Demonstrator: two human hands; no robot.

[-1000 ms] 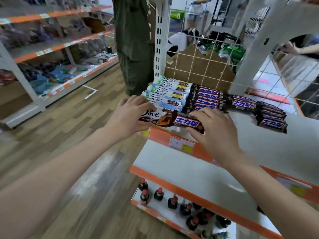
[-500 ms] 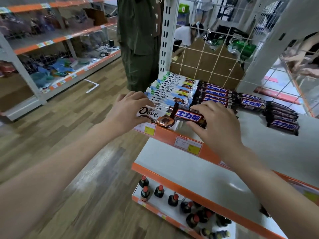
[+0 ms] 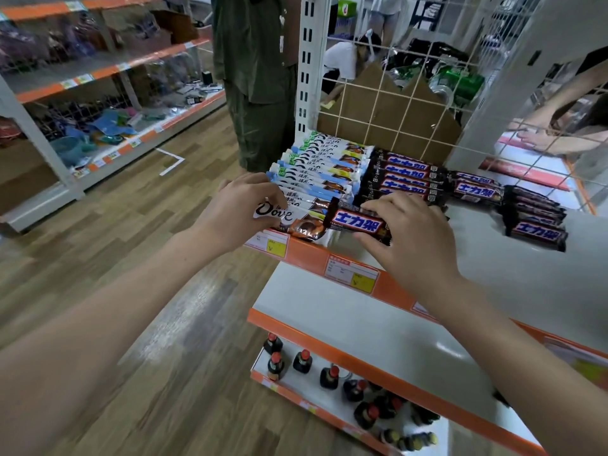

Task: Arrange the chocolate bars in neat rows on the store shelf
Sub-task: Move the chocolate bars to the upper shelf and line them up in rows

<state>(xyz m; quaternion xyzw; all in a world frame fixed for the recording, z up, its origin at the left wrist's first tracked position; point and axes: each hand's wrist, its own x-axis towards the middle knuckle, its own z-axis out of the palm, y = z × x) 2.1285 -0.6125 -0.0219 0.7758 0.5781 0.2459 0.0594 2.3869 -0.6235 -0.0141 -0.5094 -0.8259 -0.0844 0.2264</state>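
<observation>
The step in hand appeared to be seating two bars at the near edge of the shelf. The left hand gripped the Dove bar; the right hand pinched the dark bar. Next, each likely needed sliding back flush against its row. Both hands hid the bars' outer ends, and the loose bars at far right lay askew.

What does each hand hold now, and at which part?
Left hand grips the white Dove chocolate bar at its left end. Right hand pinches the dark brown Snickers bar at its right end.
</observation>
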